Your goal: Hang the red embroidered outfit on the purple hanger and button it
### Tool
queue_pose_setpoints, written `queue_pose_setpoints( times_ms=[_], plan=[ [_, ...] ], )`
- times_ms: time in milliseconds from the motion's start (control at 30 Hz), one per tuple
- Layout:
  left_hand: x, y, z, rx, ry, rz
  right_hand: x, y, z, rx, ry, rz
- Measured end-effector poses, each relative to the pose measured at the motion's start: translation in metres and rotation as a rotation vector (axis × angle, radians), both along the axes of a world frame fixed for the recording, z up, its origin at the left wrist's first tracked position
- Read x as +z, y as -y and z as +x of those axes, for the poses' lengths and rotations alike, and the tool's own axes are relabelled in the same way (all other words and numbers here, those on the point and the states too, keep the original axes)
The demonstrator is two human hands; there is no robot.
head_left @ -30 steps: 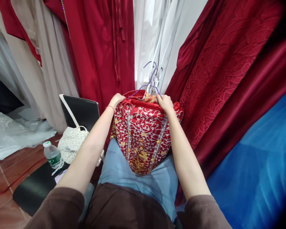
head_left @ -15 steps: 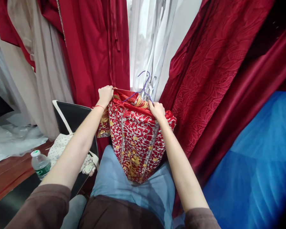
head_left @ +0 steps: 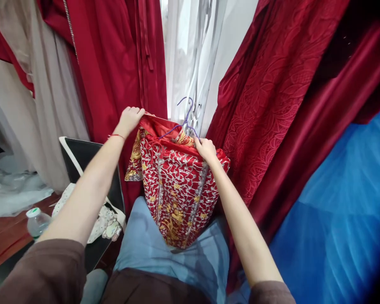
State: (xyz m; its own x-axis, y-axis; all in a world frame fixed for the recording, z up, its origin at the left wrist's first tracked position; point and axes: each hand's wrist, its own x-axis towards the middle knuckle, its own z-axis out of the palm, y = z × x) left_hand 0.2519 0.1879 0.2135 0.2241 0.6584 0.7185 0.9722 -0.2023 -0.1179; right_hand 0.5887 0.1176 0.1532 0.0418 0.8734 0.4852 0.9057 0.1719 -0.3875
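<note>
A red garment (head_left: 177,185) embroidered in silver and gold hangs on a purple wire hanger (head_left: 184,118) and rests on my lap over blue cloth (head_left: 164,253). My left hand (head_left: 130,119) is closed on the garment's upper left edge, pulling it out to the left. A red string circles that wrist. On the right, my right hand (head_left: 205,148) pinches the garment's top edge just below the hanger's hook.
Red dresses (head_left: 120,63) hang at the back left, a patterned dark red one (head_left: 272,105) at the right, white fabric (head_left: 193,50) between them. A blue garment (head_left: 335,219) fills the lower right. A black chair (head_left: 82,156), a white bag (head_left: 98,219) and a water bottle (head_left: 36,221) are at the left.
My left hand has moved up and to the left, spreading the garment's upper edge open. The view has drifted, shifting the chair and bottle leftward and down.
</note>
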Motion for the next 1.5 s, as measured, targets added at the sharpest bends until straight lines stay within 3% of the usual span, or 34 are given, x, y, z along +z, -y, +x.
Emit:
queue_pose_setpoints(
  times_ms=[133,267,367,533,667,833,967,1033,1167,1267,1367,1433,1500],
  plan=[
    [-0.019,0.02,-0.035,0.011,-0.323,-0.16,-0.003,-0.007,0.0,-0.005,-0.014,0.017],
    [-0.049,0.022,-0.023,0.041,-0.424,-0.261,-0.006,-0.011,0.001,-0.022,-0.023,0.033],
    [-0.055,0.015,-0.016,0.027,-0.449,-0.262,-0.005,-0.009,0.003,-0.016,-0.008,0.021],
    [-0.03,0.009,-0.036,-0.028,-0.501,-0.165,-0.003,-0.01,0.002,-0.028,-0.004,-0.003],
    [-0.008,0.013,-0.045,-0.103,-0.417,-0.064,-0.005,-0.012,0.001,-0.03,-0.026,0.011],
    [-0.007,0.019,-0.052,-0.225,-0.605,-0.129,-0.004,-0.011,0.001,-0.046,-0.023,0.004],
    [-0.006,0.014,-0.056,-0.196,-0.648,0.016,-0.001,-0.011,0.003,-0.008,0.0,-0.023],
    [-0.007,0.012,-0.052,-0.193,-0.621,0.029,-0.002,-0.012,0.005,-0.025,0.009,-0.008],
    [-0.007,0.018,-0.044,-0.19,-0.589,-0.091,-0.004,-0.015,0.006,-0.06,0.014,-0.007],
    [0.011,0.032,-0.039,-0.134,-0.549,-0.116,-0.004,-0.013,0.006,-0.052,0.016,-0.021],
    [0.035,0.056,-0.018,-0.078,-0.413,-0.136,-0.004,-0.011,0.009,-0.081,0.025,-0.015],
    [0.043,0.075,0.006,-0.139,-0.317,-0.208,-0.005,-0.01,0.012,-0.102,0.024,-0.003],
    [0.039,0.095,0.036,-0.293,-0.258,-0.297,-0.005,-0.01,0.015,-0.105,0.021,0.005]
  ],
)
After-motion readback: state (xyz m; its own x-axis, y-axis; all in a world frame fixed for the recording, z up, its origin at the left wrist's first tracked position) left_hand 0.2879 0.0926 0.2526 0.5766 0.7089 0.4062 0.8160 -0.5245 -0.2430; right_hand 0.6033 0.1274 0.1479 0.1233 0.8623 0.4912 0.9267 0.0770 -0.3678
